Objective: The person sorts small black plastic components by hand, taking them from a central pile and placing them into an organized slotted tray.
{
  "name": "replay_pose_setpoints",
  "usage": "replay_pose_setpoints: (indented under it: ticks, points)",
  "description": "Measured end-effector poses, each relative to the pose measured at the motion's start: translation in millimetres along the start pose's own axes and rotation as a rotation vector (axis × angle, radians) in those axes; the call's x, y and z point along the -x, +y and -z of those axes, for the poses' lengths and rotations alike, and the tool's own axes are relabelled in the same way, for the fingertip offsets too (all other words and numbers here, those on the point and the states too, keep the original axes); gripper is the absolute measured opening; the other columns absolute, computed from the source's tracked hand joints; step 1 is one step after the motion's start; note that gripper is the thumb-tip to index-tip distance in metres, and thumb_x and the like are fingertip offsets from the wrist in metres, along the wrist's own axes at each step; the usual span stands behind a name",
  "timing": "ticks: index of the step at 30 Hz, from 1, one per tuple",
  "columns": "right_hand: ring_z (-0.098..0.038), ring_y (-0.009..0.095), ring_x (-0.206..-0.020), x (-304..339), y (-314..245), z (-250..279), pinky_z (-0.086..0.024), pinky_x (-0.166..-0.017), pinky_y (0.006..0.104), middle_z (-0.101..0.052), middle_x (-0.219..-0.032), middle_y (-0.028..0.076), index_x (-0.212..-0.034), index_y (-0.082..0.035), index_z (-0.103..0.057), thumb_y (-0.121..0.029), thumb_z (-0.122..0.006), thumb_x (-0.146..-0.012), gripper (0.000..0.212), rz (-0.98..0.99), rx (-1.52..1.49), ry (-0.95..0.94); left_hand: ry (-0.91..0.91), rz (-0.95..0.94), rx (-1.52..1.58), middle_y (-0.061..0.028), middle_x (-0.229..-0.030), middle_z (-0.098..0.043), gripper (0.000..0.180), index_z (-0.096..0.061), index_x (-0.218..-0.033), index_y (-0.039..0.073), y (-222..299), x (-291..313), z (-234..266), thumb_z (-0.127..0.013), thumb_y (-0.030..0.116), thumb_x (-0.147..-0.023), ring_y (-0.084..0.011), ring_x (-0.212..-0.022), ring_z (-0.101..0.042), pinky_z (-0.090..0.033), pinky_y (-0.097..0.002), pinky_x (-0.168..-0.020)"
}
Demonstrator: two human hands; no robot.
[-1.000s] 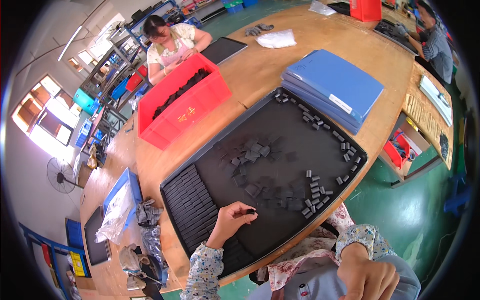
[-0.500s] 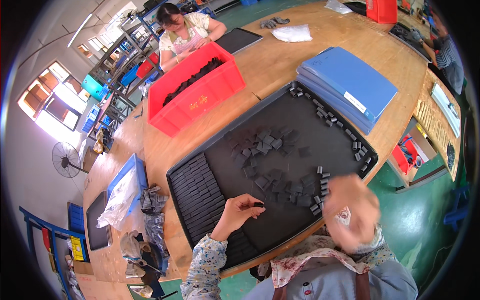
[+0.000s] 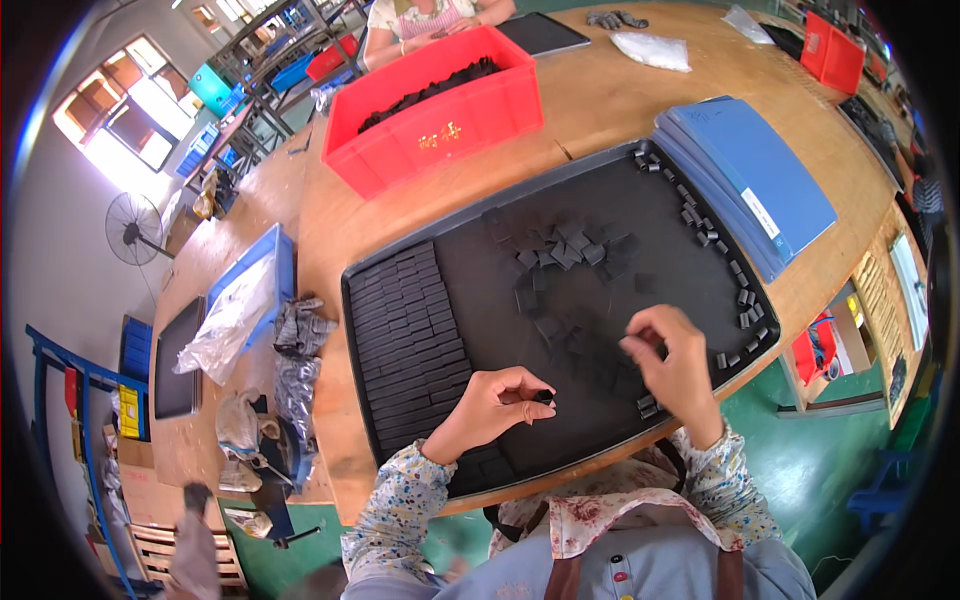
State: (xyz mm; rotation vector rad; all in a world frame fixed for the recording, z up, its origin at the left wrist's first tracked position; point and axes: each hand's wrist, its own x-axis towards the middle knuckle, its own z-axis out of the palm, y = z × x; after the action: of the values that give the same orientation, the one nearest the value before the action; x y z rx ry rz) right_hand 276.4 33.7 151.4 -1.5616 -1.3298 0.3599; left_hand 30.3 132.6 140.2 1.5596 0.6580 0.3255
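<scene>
My left hand (image 3: 497, 408) pinches a small black piece (image 3: 545, 397) between thumb and fingertips, above the near part of a shallow black tray (image 3: 490, 325). To its right, my right hand (image 3: 675, 365) is curled over the tray with thumb and fingers close together; what lies in them, if anything, is unclear. Black blocks (image 3: 405, 340) stand in tight rows along the tray's left side. Loose flat black squares (image 3: 575, 247) lie scattered across its middle. Short dark cylinders with shiny sides (image 3: 744, 297) line the right edge, and several (image 3: 647, 405) lie beneath my right hand.
Beyond the tray stands a red bin (image 3: 435, 140) of black pieces. A stack of blue folders (image 3: 745, 185) lies at the right. Further left are a blue crate (image 3: 283, 270) with plastic film and crumpled grey bags (image 3: 298, 350). A co-worker (image 3: 430, 25) sits across the table.
The view has shifted. My right hand has moved left and inward from the tray's near right corner, closer to my left hand. My left hand still pinches the small black piece.
</scene>
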Motion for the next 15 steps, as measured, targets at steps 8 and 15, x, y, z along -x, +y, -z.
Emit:
replay_pose_setpoints:
  ticks: [8, 15]
  points:
    - [-0.064, 0.01, -0.088, 25.1, -7.6, -49.4, -0.054, -0.078, 0.0258, -0.068, -0.096, 0.005, -0.093, -0.001, -0.063, 0.005, -0.071, -0.085, 0.013, -0.327, -0.855, -0.398, -0.057, 0.003, 0.065, -0.0016, -0.078, -0.066, 0.019, -0.067, -0.093, -0.003, -7.1, -1.1, -3.3, -0.078, 0.011, -0.086, -0.0066, -0.07, -0.062, -0.052, -0.0226, -0.061]
    - [-0.066, 0.016, -0.08, 18.5, -16.0, -38.7, -0.055, -0.074, 0.0295, -0.067, -0.094, 0.007, -0.091, 0.001, -0.063, 0.009, -0.072, -0.079, 0.018, 0.058, -0.418, -0.348, -0.06, 0.064, 0.13, -0.0026, -0.079, -0.067, 0.021, -0.068, -0.092, -0.003, -1.5, -0.8, -3.1, -0.079, 0.014, -0.086, -0.0063, -0.069, -0.06, -0.051, -0.0229, -0.061]
